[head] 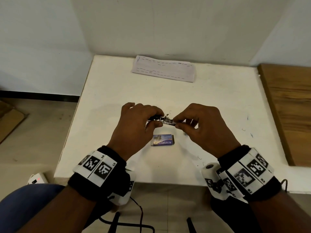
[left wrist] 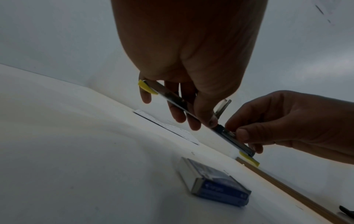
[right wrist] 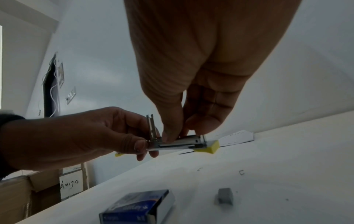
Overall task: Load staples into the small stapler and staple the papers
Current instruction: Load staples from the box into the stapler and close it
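Pinching opened stapler (head: 165, 121) above mid-table (head: 218, 91), left hand (head: 134, 125) and right hand (head: 202, 125), edges well apart.

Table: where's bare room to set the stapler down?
Free: the wide strip of table between the papers and the hands; also the left side beside the left hand. Crowded: near the right hand, with the staple box, a staple block and loose staples.
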